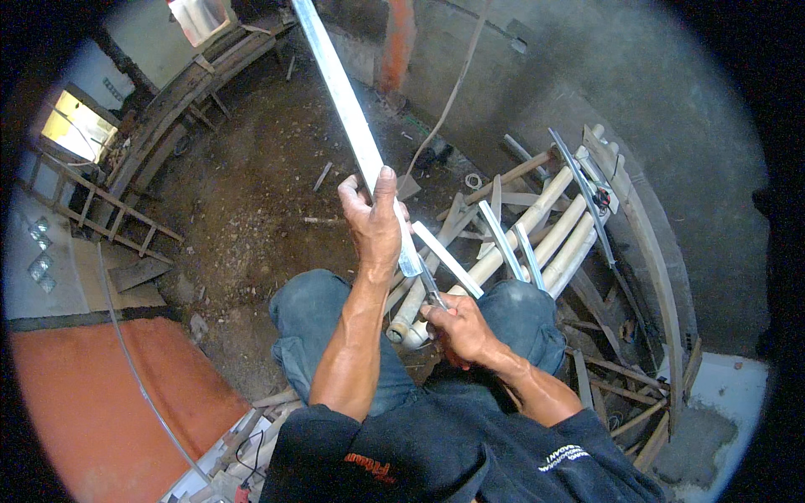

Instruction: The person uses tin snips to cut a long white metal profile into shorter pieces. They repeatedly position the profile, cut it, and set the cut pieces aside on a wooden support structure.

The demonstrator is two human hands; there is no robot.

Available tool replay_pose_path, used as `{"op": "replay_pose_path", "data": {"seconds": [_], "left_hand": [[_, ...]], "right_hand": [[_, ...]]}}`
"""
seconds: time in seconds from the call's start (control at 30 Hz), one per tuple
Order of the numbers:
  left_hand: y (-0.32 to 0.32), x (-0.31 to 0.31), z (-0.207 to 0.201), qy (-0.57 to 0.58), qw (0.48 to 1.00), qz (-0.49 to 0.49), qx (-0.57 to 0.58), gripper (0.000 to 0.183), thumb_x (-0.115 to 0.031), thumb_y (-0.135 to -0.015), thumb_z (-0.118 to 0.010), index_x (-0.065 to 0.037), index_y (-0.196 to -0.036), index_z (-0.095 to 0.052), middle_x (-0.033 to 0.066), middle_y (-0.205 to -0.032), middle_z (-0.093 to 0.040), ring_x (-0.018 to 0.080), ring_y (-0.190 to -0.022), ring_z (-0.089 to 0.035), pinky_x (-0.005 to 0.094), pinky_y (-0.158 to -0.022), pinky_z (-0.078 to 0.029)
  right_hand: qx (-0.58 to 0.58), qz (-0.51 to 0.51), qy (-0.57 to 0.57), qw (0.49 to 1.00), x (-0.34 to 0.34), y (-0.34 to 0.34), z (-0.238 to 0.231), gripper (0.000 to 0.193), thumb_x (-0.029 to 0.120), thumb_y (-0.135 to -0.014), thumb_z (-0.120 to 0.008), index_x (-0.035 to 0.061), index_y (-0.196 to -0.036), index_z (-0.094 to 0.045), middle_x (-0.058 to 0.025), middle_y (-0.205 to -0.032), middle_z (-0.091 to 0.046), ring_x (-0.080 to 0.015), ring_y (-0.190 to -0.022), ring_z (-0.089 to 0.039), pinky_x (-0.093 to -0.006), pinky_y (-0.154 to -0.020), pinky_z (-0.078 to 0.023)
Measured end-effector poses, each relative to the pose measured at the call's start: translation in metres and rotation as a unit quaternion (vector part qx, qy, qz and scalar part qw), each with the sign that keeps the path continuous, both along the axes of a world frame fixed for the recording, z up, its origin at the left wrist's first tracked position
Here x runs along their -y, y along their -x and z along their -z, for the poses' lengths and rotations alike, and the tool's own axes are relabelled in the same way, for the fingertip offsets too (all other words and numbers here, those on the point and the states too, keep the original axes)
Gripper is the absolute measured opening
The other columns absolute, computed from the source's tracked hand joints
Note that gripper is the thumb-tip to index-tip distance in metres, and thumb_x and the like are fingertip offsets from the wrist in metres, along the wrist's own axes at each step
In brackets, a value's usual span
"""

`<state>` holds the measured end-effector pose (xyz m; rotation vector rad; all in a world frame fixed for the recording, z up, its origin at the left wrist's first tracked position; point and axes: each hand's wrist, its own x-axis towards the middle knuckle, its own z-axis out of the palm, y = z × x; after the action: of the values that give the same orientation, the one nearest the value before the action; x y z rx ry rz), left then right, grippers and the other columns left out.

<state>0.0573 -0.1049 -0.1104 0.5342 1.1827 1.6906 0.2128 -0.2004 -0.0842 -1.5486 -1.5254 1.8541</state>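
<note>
My left hand (376, 228) is closed around a long, shiny metal channel (342, 96), thumb lying along it. The channel slants up and away past the top of the picture. Its near end sits just above my knees. There my right hand (461, 331) grips what look like tin snips (431, 285), their metal jaws at the channel's end. The handles are mostly hidden by my fingers, and whether the jaws bite into the metal I cannot tell. Close by on the right are short cut metal strips (449, 261), lying over a pile of pale pipes (549, 201).
Long boards and scrap wood (646, 243) surround the pipes on the right. A wooden ladder (109, 210) leans at the left, near a long plank bench (180, 96). A pale cable (453, 92) hangs at the far wall. Rubble covers the dirt floor (243, 184).
</note>
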Motion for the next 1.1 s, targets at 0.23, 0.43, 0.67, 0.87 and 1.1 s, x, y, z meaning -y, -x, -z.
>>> {"op": "replay_pose_path", "data": {"seconds": [0.23,0.43,0.67,0.87,1.1], "left_hand": [[0.0,-0.006,-0.006,0.005,0.999,0.052,0.0,0.046,-0.044,-0.096,-0.065,-0.005,-0.111,-0.047,0.0019,-0.076,-0.051,0.0093,-0.055,-0.052,0.0248,-0.041,-0.045],[0.022,-0.004,-0.013,0.013,0.982,0.106,0.159,0.049,-0.047,-0.094,-0.066,-0.007,-0.118,-0.052,0.0015,-0.083,-0.052,0.0088,-0.06,-0.053,0.0229,-0.044,-0.046],[0.024,-0.003,-0.015,-0.004,0.973,0.139,0.184,0.066,-0.045,-0.093,-0.067,0.004,-0.132,-0.044,0.0048,-0.088,-0.049,0.0104,-0.066,-0.054,0.0247,-0.048,-0.049],[0.014,0.006,-0.017,-0.052,0.974,0.138,0.17,0.065,-0.039,-0.094,-0.065,0.002,-0.138,-0.039,0.0055,-0.089,-0.051,0.0103,-0.065,-0.055,0.0254,-0.048,-0.051],[0.003,0.009,-0.019,-0.089,0.977,0.142,0.136,0.045,-0.033,-0.094,-0.065,-0.002,-0.122,-0.048,0.0044,-0.082,-0.053,0.0107,-0.06,-0.057,0.0257,-0.045,-0.051]], "right_hand": [[-0.072,-0.026,0.219,0.973,-0.011,-0.02,-0.024,0.031,0.026,-0.099,-0.051,0.0013,-0.081,-0.056,-0.0111,-0.064,-0.061,-0.0197,-0.042,-0.059,-0.0297,-0.033,-0.043],[-0.062,-0.097,0.169,0.979,-0.001,-0.042,-0.042,0.029,0.025,-0.098,-0.054,-0.0019,-0.106,-0.061,-0.0111,-0.078,-0.065,-0.0215,-0.062,-0.065,-0.0323,-0.064,-0.051],[0.011,-0.135,0.11,0.985,-0.003,-0.027,-0.045,0.027,0.026,-0.1,-0.052,0.0033,-0.089,-0.057,-0.0061,-0.066,-0.06,-0.0137,-0.05,-0.057,-0.0292,-0.049,-0.044],[0.031,-0.138,0.048,0.989,-0.006,-0.014,-0.049,0.031,0.031,-0.099,-0.051,0.004,-0.084,-0.055,-0.0057,-0.06,-0.055,-0.0154,-0.045,-0.052,-0.0327,-0.043,-0.041],[0.009,-0.103,0.03,0.994,-0.004,-0.013,-0.042,0.033,0.03,-0.102,-0.048,0.002,-0.085,-0.055,-0.0076,-0.063,-0.058,-0.0153,-0.039,-0.052,-0.0313,-0.037,-0.042]]}}
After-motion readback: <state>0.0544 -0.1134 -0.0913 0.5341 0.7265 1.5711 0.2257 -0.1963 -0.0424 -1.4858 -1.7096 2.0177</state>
